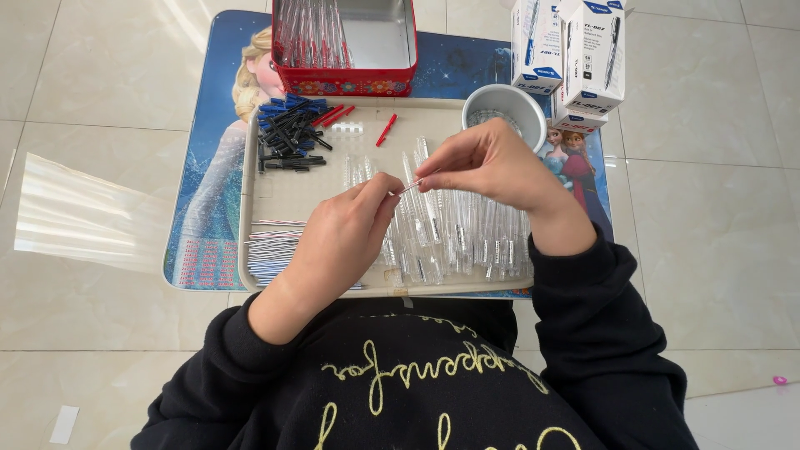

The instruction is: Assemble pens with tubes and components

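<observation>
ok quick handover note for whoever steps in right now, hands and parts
Left hand and right hand pinch a thin refill between them over the beige tray.
Clear pen barrels lie across the tray's middle, striped refills at its left, black, blue and red small parts at the top left.
Red tin behind holds more clear pieces.
Many barrels remain loose.

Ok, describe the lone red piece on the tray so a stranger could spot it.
Start at the beige tray on the small table. Near its top edge, below the red tin, lies a small red piece, alone on bare tray, apart from the black and blue pile.
</observation>
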